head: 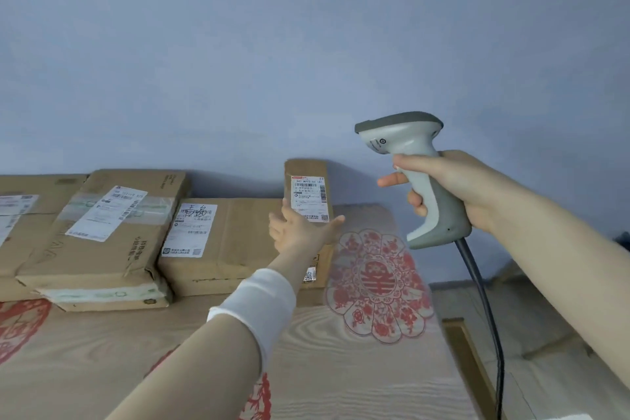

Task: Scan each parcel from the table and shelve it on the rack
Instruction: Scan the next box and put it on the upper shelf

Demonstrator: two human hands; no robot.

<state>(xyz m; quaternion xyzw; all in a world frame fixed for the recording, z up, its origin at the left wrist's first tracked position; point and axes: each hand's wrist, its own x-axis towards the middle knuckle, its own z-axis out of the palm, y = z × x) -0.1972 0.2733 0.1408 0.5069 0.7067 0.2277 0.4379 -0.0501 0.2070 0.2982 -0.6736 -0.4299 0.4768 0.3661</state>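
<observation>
Blue-grey wall [306, 27] behind; red floral paper-cut [375, 283] right of centre; pale floor [552, 368] lower right.

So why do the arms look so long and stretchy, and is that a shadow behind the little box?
In the head view, the wide-angle lens stretches the arms and bends the edge of the table; yes, the small parcel in the left hand throws a soft shadow on the wall to its right; light is even, no harsh glare.

From my remote post, I see brown cardboard parcels [245, 232] with white printed labels [191, 228], a grey-and-white scanner [402, 133] on a dark cable [484, 297], and a pale wood-grain surface [341, 372] bearing red floral medallions [375, 286].
</observation>
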